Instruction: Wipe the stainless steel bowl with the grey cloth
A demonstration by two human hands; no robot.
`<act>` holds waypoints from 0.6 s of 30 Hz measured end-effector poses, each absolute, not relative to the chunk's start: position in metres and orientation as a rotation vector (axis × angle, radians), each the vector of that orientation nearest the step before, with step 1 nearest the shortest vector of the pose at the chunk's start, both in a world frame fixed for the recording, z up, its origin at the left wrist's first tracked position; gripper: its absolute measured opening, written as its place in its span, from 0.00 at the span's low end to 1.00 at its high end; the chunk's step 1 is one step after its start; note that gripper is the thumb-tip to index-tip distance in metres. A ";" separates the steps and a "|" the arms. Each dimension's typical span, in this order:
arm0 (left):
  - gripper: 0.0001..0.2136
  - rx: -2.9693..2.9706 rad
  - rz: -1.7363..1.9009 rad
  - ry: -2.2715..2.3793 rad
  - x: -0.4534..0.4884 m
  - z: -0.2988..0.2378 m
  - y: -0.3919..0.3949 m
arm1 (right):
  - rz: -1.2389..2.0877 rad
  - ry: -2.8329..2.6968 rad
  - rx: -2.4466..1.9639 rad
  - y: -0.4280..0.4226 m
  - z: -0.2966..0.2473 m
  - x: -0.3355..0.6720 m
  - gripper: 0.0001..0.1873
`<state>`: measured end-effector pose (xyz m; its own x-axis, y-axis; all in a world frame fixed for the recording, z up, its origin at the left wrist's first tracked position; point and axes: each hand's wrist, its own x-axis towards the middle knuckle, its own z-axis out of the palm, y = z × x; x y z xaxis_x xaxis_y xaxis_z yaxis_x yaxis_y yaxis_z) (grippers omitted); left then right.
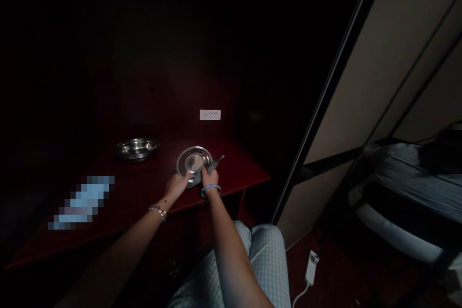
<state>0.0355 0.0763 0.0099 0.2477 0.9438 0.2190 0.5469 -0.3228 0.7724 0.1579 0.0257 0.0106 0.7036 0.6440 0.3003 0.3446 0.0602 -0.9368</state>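
A round steel plate (195,159) stands tilted on a dark red wooden desk (144,197). My left hand (176,185) grips the plate's lower left rim, fingers closed. My right hand (209,175), with a blue band on the wrist, is closed on a grey cloth (213,165) pressed against the plate's lower right edge. A second steel bowl (137,148) sits flat on the desk to the left, apart from both hands.
A white socket panel (210,114) is on the dark wall behind the desk. A mirrored sliding door (361,106) stands at the right. A white power adapter (311,267) with its cable lies on the red floor. A blurred pale patch (83,202) lies on the desk's left part.
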 end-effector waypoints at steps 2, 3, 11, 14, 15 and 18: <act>0.17 1.902 0.974 1.315 0.036 0.010 0.076 | 0.275 -0.847 -1.554 0.026 0.011 0.159 0.12; 0.17 1.879 0.996 1.280 0.036 0.009 0.076 | 0.285 -0.849 -1.566 0.026 0.011 0.159 0.12; 0.14 1.717 1.117 1.018 0.039 0.005 0.079 | 0.262 -0.803 -1.596 0.025 0.015 0.161 0.12; 0.13 1.668 1.131 1.006 0.041 0.003 0.080 | 0.265 -0.818 -1.562 0.028 0.013 0.162 0.13; 0.13 1.661 1.135 0.997 0.042 0.002 0.080 | 0.271 -0.824 -1.554 0.028 0.013 0.163 0.13; 0.13 1.661 1.164 0.967 0.043 0.001 0.081 | 0.282 -0.846 -1.529 0.028 0.012 0.163 0.14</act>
